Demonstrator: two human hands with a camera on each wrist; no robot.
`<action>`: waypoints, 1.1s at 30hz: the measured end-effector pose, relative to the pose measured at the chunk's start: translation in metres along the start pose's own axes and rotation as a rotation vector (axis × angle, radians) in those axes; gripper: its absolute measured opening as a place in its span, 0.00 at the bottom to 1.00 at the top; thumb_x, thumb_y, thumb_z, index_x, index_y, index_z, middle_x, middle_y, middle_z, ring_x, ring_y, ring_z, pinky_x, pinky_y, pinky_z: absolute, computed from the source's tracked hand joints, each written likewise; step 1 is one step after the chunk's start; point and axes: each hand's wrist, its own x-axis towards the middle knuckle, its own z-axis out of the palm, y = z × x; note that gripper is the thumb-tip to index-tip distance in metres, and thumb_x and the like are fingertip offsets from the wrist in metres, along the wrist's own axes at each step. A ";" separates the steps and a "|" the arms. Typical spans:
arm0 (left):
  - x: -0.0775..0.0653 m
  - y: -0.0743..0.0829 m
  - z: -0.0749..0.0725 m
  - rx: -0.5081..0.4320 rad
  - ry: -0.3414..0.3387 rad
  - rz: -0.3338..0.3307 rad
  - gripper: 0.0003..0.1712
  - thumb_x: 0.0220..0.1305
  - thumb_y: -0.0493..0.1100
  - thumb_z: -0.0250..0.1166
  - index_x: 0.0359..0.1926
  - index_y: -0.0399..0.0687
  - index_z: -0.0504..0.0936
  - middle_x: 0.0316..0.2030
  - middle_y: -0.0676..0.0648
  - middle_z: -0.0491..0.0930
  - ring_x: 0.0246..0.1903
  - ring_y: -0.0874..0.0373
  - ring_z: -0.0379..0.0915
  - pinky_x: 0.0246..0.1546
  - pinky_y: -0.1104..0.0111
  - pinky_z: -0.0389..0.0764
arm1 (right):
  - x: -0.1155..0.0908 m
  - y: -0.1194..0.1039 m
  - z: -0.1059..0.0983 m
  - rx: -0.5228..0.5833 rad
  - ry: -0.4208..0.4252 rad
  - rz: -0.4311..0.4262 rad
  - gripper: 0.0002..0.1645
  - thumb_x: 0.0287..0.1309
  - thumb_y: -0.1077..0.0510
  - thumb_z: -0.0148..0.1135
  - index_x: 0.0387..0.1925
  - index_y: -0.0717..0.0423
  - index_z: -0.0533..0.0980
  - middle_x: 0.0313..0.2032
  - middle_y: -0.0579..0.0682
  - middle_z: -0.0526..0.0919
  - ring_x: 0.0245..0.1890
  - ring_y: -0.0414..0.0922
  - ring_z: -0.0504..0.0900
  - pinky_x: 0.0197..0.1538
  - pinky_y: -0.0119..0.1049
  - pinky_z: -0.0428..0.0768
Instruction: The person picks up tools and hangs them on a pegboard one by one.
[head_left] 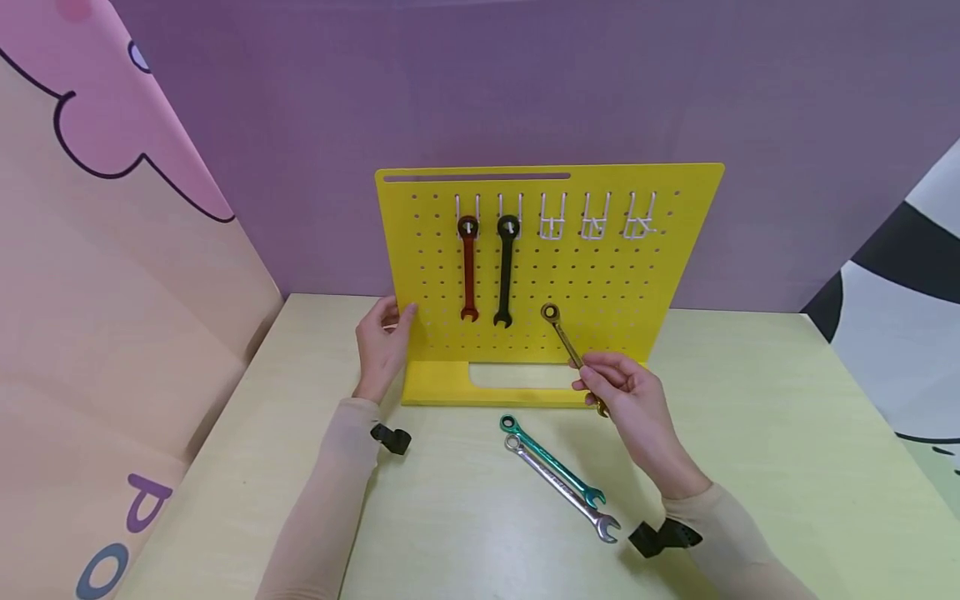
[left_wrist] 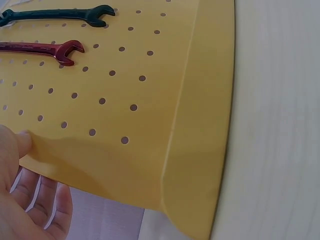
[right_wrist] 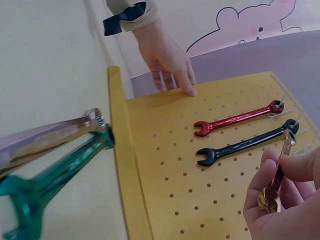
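A yellow pegboard (head_left: 600, 292) stands upright on the table. My left hand (head_left: 384, 346) grips its left edge, thumb (left_wrist: 24, 144) on the front face and the other fingers behind. In my right hand (head_left: 630, 400) is a gold combination wrench (head_left: 564, 335), pinched near its open end, ring end pointing up toward the board. A red wrench (head_left: 469, 271) and a black wrench (head_left: 506, 271) hang by their ring ends on the two leftmost hooks. In front of the board, a green wrench (head_left: 551, 458) and a silver wrench (head_left: 562, 487) lie side by side on the table.
Three white wire hooks (head_left: 552, 218) on the right of the board carry nothing. The board's yellow base (head_left: 438, 385) has a long cutout. A purple wall (head_left: 525, 83) rises behind, and a printed pink panel (head_left: 112, 250) stands at the left.
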 end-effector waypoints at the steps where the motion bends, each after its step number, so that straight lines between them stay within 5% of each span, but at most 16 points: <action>1: 0.000 0.000 0.000 0.002 -0.001 -0.001 0.16 0.75 0.46 0.69 0.56 0.42 0.86 0.45 0.38 0.87 0.46 0.45 0.82 0.50 0.58 0.83 | 0.001 -0.002 0.001 0.006 0.009 -0.013 0.22 0.77 0.57 0.62 0.64 0.64 0.74 0.38 0.29 0.90 0.38 0.33 0.87 0.41 0.25 0.83; 11: 0.001 0.004 0.002 0.011 -0.007 0.000 0.16 0.75 0.47 0.69 0.57 0.43 0.86 0.45 0.38 0.87 0.47 0.45 0.82 0.51 0.58 0.83 | 0.009 -0.021 0.014 0.129 0.069 -0.089 0.15 0.77 0.57 0.63 0.59 0.57 0.77 0.41 0.32 0.90 0.38 0.34 0.87 0.41 0.24 0.83; 25: -0.001 0.002 0.000 0.017 -0.007 -0.012 0.17 0.76 0.47 0.68 0.58 0.43 0.86 0.46 0.38 0.87 0.48 0.45 0.82 0.52 0.56 0.84 | 0.017 -0.044 0.031 0.454 0.041 -0.118 0.10 0.77 0.64 0.59 0.55 0.53 0.78 0.48 0.38 0.92 0.41 0.35 0.87 0.43 0.25 0.83; 33: -0.002 0.001 0.001 0.009 -0.004 0.000 0.16 0.75 0.47 0.69 0.56 0.42 0.86 0.45 0.38 0.87 0.47 0.44 0.83 0.50 0.56 0.83 | 0.022 -0.054 0.040 0.520 0.063 -0.135 0.09 0.77 0.64 0.59 0.53 0.52 0.79 0.50 0.40 0.92 0.41 0.36 0.86 0.43 0.26 0.82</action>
